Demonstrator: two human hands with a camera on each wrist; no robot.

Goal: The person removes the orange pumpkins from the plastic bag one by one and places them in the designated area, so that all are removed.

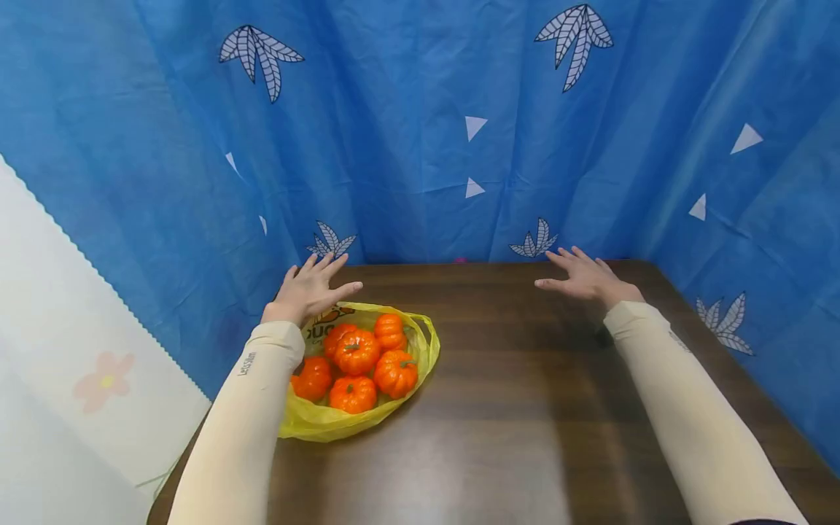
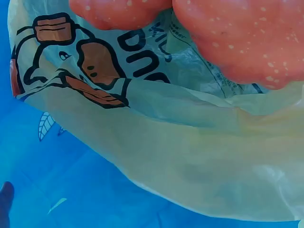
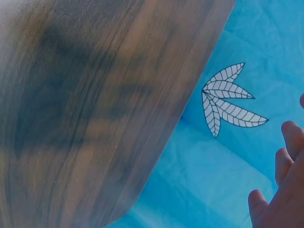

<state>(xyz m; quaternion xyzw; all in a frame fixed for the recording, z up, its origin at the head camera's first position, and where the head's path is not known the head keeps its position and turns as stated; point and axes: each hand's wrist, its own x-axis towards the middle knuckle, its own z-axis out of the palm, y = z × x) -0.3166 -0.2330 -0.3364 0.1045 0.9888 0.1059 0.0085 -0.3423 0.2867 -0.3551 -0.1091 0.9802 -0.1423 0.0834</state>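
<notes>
A yellow plastic bag (image 1: pixel 331 429) with its mouth open holds several small orange pumpkins (image 1: pixel 357 352) at the left of the dark table. Over the bag's back left edge my left hand (image 1: pixel 308 290) is held with fingers spread, holding nothing. My right hand (image 1: pixel 587 280) hovers above the table's back right part, its fingers apart and nothing in them. The left wrist view shows the bag (image 2: pixel 190 156) with a printed cartoon and pumpkins (image 2: pixel 247 38) inside; only one fingertip shows. In the right wrist view, fingers of my right hand (image 3: pixel 285 185) appear at the right edge.
Brown wooden table (image 1: pixel 485 408) lies beneath both arms. A blue curtain (image 1: pixel 420 131) with white leaf and triangle prints hangs behind it and along the right side. White cloth (image 1: pixel 72 350) with a pink flower is at the left.
</notes>
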